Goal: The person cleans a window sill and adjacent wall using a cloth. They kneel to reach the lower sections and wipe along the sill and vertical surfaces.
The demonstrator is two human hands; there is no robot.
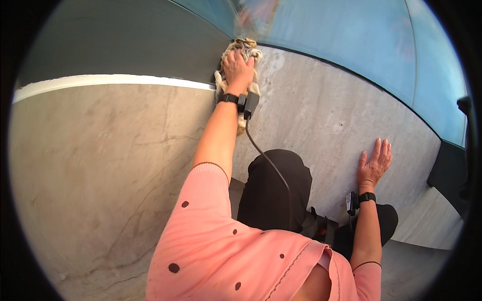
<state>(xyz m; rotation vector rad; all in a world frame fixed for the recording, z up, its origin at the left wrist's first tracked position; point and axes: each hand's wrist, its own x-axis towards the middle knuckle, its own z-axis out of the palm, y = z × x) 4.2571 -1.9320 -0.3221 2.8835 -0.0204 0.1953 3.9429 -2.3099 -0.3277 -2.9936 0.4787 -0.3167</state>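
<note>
My left hand (238, 69) presses on a crumpled, dirty cream cloth (257, 55), its fingers spread over the folds. The cloth lies in the corner where a grey marble-look slab (308, 98) meets the dark panel and the glass. Part of the cloth trails back beneath my wrist. On the right, my right hand (374, 163) rests flat on the same slab with fingers spread and nothing in it. Both wrists wear black straps with small devices, and a cable runs from the left one.
A blue-tinted glass pane (339, 41) with a dark bottom edge borders the slab. To the left stand a dark grey panel (124, 41), a white strip (113, 79) and a beige marble-look surface (94, 150). My black-trousered knee (278, 184) is against or over the slab's near edge.
</note>
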